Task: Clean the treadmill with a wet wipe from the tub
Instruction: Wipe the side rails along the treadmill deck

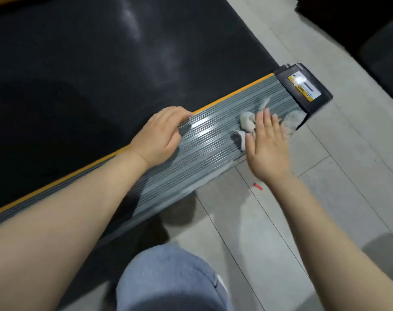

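The treadmill's grey ribbed side rail (204,140) runs diagonally beside the black belt (101,63), edged by a yellow strip. My right hand (267,142) lies flat with straight fingers on a crumpled white wet wipe (247,122), pressing it onto the rail near the black end cap (303,86). Part of the wipe shows past my fingers at the rail's outer edge. My left hand (161,135) rests on the rail, fingers bent over its inner edge by the yellow strip. The tub is not in view.
Light grey floor tiles (303,209) lie to the right of the rail. A small red scrap (257,186) sits on the floor near my right wrist. My knee in blue jeans (168,279) is at the bottom. Dark furniture stands at top right.
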